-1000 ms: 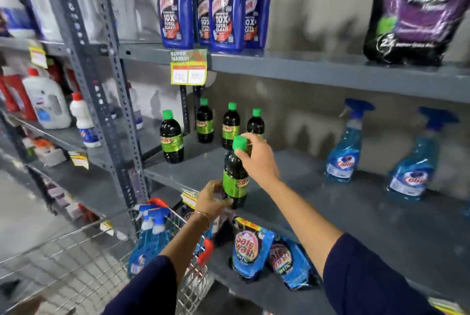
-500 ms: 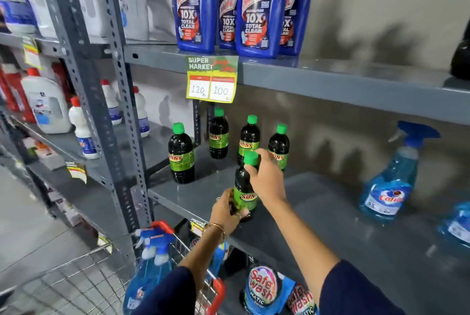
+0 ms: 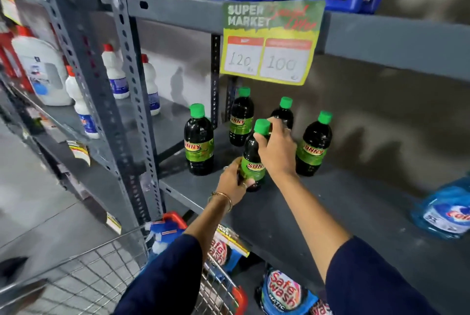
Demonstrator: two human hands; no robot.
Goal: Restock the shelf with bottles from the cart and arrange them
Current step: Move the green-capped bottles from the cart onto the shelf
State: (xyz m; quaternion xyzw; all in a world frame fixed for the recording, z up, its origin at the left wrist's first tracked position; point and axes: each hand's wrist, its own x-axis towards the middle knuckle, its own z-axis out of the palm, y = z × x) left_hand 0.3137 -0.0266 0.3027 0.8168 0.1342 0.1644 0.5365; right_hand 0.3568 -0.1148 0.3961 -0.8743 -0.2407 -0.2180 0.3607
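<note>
Both hands wrapped around one dark green-capped bottle (image 3: 253,159): left hand (image 3: 232,181) clasping its base, right hand (image 3: 277,152) closed over shoulder and neck. Standing on the grey shelf (image 3: 318,210), below the yellow price tag (image 3: 272,40), among four matching bottles (image 3: 199,140). Likely hazard: right wrist brushing the neighbour (image 3: 314,145) just right of the tag's line, toppling it, perhaps domino-fashion. Wire cart (image 3: 96,271) low, left of the tag.

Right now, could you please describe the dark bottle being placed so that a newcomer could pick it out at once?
Find the yellow price sign hanging from the upper shelf edge; on the grey shelf below it stand five dark bottles with green caps. The held bottle is nearest the front edge. Unlike its neighbours, it has the left hand at its base and the right hand on its shoulder.
</note>
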